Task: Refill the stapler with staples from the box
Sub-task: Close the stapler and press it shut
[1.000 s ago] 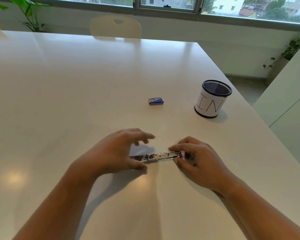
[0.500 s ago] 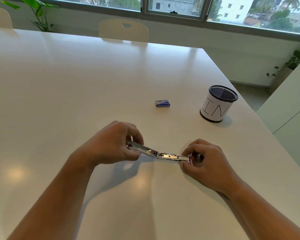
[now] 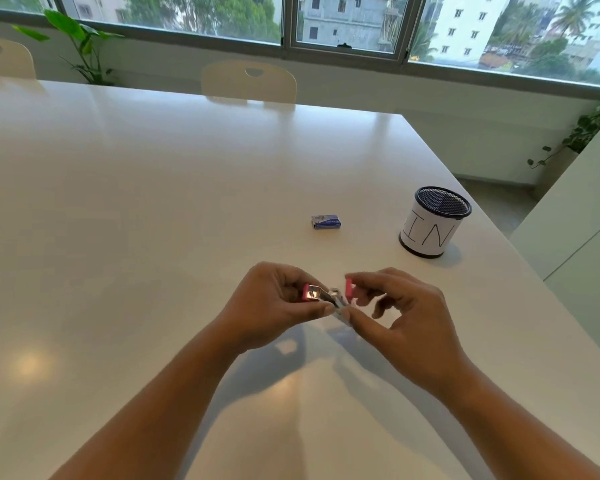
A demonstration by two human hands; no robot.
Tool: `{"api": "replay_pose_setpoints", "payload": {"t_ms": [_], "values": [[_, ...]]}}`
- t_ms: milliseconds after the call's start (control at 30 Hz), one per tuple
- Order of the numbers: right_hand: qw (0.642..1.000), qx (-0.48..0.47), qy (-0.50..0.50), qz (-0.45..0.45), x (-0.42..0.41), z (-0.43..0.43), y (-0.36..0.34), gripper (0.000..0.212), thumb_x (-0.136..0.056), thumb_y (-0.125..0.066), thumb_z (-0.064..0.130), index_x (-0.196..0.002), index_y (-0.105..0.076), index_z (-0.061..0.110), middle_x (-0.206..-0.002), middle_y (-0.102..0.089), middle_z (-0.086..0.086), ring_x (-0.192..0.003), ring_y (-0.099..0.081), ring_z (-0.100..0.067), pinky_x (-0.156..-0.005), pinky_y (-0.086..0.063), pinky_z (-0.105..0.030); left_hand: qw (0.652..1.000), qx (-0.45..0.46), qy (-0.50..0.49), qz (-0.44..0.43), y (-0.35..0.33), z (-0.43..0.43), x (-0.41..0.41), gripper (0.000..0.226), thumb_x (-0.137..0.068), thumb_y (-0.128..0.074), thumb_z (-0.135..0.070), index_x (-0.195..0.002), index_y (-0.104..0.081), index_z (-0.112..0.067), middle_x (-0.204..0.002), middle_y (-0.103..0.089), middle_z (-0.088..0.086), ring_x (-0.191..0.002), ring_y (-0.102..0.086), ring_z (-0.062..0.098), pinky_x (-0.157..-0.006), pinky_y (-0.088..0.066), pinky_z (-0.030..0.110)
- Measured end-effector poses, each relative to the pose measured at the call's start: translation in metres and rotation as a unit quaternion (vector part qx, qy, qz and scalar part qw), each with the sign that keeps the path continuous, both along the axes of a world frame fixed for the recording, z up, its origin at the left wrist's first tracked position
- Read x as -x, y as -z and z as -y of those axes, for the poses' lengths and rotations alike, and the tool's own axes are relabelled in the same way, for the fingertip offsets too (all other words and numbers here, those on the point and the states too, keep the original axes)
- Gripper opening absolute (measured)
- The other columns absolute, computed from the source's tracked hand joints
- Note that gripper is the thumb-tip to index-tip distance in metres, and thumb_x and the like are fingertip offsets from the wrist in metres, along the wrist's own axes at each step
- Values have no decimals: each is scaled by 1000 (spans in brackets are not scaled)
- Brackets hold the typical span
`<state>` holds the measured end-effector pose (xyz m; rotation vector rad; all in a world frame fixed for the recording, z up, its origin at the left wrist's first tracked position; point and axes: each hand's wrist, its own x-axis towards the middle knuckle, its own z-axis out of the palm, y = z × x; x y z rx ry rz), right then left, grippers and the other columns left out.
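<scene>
A small stapler (image 3: 329,297), shiny metal with pink plastic ends, is held above the table between both hands. It is folded into a V, its two pink ends pointing up. My left hand (image 3: 274,306) pinches the left arm of it. My right hand (image 3: 399,306) pinches the right arm between thumb and fingers. A small blue box of staples (image 3: 326,222) lies closed on the white table (image 3: 153,202), well beyond the hands and apart from them.
A black mesh cup (image 3: 433,223) wrapped in white paper marked "IN" stands to the right of the box, near the table's right edge. Cream chairs (image 3: 248,81) stand at the far side. A white cabinet (image 3: 575,230) is on the right.
The stapler lay flat and stretched out on the table; both hands have lifted it and folded its two arms toward each other. The camera has tilted slightly.
</scene>
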<state>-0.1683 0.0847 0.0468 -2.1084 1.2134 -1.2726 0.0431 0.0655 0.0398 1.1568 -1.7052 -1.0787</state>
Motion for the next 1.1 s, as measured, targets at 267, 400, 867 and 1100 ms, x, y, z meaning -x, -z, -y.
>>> {"api": "replay_pose_setpoints", "payload": {"t_ms": [267, 400, 867, 1100], "values": [[981, 137, 39, -133, -3, 0, 6, 52, -80, -77, 37, -125, -67, 12, -98, -71, -1, -84, -63, -17, -73, -54, -27, 984, -102, 9, -145, -1, -4, 10, 29, -67, -85, -29, -85, -78, -8, -75, -78, 8, -66, -72, 12, -60, -54, 17], [982, 122, 34, -138, 3, 1, 6, 44, -85, -70, 35, -124, -68, 13, -95, -70, 0, -77, -63, -11, -63, -56, -29, 983, -113, 0, -146, -2, -2, 10, 26, -65, -86, -29, -82, -78, -10, -74, -78, 10, -68, -75, 17, -58, -54, 18], [994, 41, 19, -100, 11, 7, 12, 41, -85, -71, 36, -124, -70, 21, -93, -65, 7, -70, -58, -13, -55, -48, -21, 988, -94, 5, -120, 5, 1, 8, 38, -62, -87, -38, -89, -78, -12, -79, -78, 7, -66, -73, 18, -61, -59, 26], [998, -29, -10, -48, 16, 13, 19, 32, -83, -75, 36, -113, -74, 26, -88, -63, 19, -69, -58, -14, -51, -47, -24, 1000, 25, -4, 0, 5, 6, 1, 50, -64, -89, -35, -110, -70, -35, -104, -72, -11, -90, -71, 9, -71, -61, 27]]}}
